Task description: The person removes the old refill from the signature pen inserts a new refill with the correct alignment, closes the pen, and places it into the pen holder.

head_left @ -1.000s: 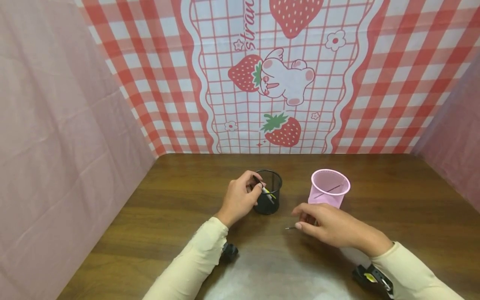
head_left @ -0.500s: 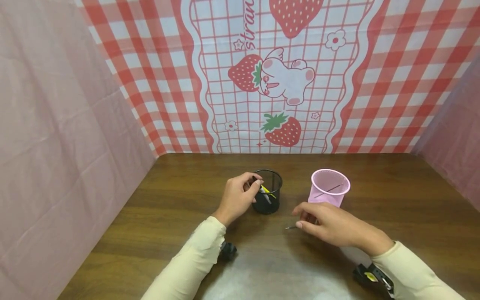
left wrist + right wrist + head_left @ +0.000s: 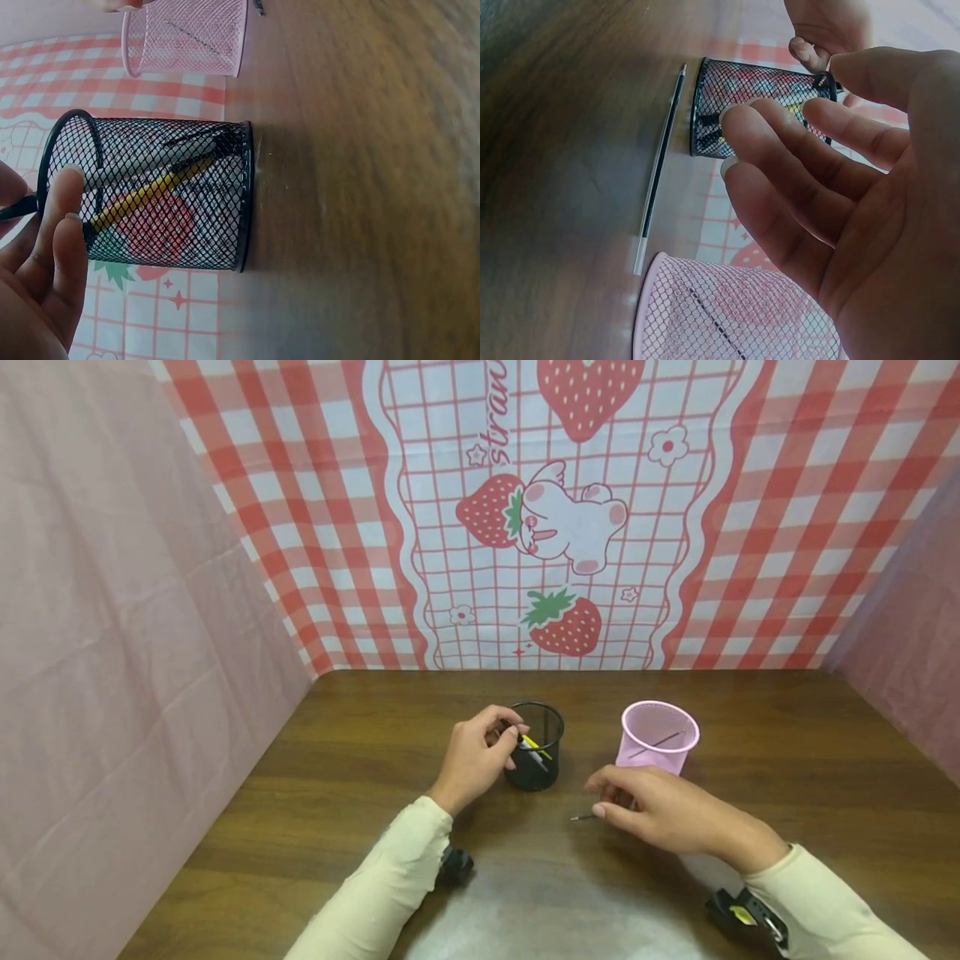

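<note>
My left hand (image 3: 474, 758) is at the near-left rim of a black mesh pen cup (image 3: 542, 775). Its thumb and fingers pinch the black end of a grey-white pen (image 3: 150, 164), whose barrel slants down inside the cup. Beside that barrel leans a yellow pen (image 3: 142, 199). My right hand (image 3: 663, 810), fingers loosely bent with nothing between them, hovers in front of a pink mesh cup (image 3: 647, 758). Under it a thin pen refill (image 3: 659, 169) with a dark ink column lies on the table; in the head view only its tip (image 3: 579, 817) shows.
A thin dark stick (image 3: 660, 742) leans inside the pink cup, right of the black one. Both cups stand on a brown wooden table (image 3: 375, 727). Behind it hangs a red-checked strawberry cloth (image 3: 345, 527), with a pink curtain (image 3: 135, 610) at the left.
The pen's black end, which stuck up from my left fingers, has sunk lower into the grip, and the left hand has shifted slightly. The right hand stays in place.
</note>
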Available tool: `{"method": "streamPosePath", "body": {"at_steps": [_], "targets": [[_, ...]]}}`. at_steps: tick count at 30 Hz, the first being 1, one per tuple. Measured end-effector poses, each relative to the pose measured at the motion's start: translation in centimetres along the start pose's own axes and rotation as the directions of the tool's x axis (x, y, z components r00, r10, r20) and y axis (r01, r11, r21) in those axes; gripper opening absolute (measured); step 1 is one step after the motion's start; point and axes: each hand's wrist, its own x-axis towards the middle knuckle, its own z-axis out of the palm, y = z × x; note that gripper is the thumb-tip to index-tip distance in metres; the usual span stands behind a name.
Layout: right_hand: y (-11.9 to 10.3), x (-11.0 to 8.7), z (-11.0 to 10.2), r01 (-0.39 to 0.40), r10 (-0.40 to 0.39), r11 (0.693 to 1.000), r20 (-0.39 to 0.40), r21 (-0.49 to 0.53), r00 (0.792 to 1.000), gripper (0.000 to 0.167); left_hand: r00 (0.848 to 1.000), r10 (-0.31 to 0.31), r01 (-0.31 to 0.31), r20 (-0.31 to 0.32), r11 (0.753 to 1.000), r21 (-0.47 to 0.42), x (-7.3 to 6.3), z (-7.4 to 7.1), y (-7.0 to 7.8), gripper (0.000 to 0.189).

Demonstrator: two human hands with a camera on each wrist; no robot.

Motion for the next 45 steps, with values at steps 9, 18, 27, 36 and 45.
{"method": "streamPosePath", "body": {"at_steps": [9,18,27,36,45], "targets": [[0.0,0.0,-0.7,-0.019,0.019,1.000,-0.021,-0.006,1.000,0.015,1.000,-0.017,0.016,-0.023,0.999,-0.046,-0.1,-0.3,3.2,0.010],[-0.1,-0.3,-1.0,-0.047,0.047,0.999,-0.006,-0.011,0.999,0.018,1.000,-0.006,0.005,-0.018,0.999,-0.048,-0.5,-0.3,3.7,0.015],[-0.1,-0.2,-1.0,-0.037,0.037,0.999,-0.003,0.006,0.999,0.016,0.992,-0.122,0.123,0.017,0.980,-0.155,-0.3,-0.4,3.0,0.023],[-0.1,-0.2,-1.0,-0.047,0.047,0.999,0.001,0.011,0.999,0.016,0.993,-0.118,0.118,0.009,0.982,-0.149,-0.2,-0.6,1.8,0.023],[-0.3,-0.5,-2.2,-0.106,0.106,0.994,-0.021,0.008,0.994,0.011,0.997,-0.041,0.032,-0.073,0.993,-0.117,0.0,-0.6,-0.2,0.017]]}}
